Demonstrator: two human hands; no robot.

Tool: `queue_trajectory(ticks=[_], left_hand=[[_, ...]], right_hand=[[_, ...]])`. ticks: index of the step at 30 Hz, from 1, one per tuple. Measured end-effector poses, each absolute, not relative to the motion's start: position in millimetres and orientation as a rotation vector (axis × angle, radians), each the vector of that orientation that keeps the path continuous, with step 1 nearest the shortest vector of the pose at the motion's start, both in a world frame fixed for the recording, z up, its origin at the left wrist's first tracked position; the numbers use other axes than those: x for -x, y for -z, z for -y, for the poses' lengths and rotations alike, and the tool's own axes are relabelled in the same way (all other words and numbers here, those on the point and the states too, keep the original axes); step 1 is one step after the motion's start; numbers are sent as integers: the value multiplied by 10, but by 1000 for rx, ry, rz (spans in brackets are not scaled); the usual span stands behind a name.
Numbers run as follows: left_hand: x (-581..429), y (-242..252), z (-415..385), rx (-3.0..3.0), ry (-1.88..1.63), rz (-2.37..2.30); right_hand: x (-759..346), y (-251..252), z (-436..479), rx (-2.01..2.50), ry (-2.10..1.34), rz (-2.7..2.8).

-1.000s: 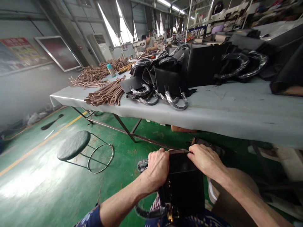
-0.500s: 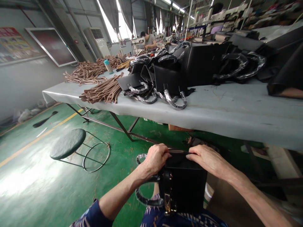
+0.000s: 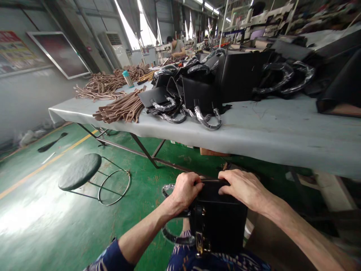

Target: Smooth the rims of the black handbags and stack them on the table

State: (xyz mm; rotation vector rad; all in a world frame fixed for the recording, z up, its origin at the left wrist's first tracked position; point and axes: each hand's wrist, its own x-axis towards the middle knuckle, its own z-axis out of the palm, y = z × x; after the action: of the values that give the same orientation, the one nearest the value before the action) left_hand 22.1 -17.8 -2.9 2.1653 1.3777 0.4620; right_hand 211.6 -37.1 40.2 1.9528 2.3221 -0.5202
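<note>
A black handbag [image 3: 225, 226] rests on my lap, turned so that its wrapped handles [image 3: 176, 235] stick out to the left. Gold-coloured metal hardware [image 3: 199, 242] sits on its strap. My left hand [image 3: 187, 190] grips the bag's far edge near its left corner, fingers curled over it. On the same edge, further right, my right hand [image 3: 239, 186] pinches the rim between thumb and fingers. The fingertips of both hands are partly hidden behind the edge.
Ahead stands a long table [image 3: 254, 139] with a grey cover. It carries black bags [image 3: 200, 92] with plastic-wrapped handles, brown strips [image 3: 121, 109] and a teal-capped bottle [image 3: 128, 79]. A round stool [image 3: 80, 171] stands at left on the green floor. A person [image 3: 177, 47] sits far back.
My right hand has shifted slightly left along the bag's edge, its thumb now lower on the near side. My left hand and the bag stay almost where they were.
</note>
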Motion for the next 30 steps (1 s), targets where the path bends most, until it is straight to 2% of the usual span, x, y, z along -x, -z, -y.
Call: queue_trajectory(ticks=[8, 30], left_hand=[[-217, 30, 184, -2144, -498, -1373], [-140, -15, 192, -2130, -610, -1118]], right_hand=[[-2064, -330, 314, -1967, 501, -2376], [-2125, -313, 314, -1976, 804, -2496]])
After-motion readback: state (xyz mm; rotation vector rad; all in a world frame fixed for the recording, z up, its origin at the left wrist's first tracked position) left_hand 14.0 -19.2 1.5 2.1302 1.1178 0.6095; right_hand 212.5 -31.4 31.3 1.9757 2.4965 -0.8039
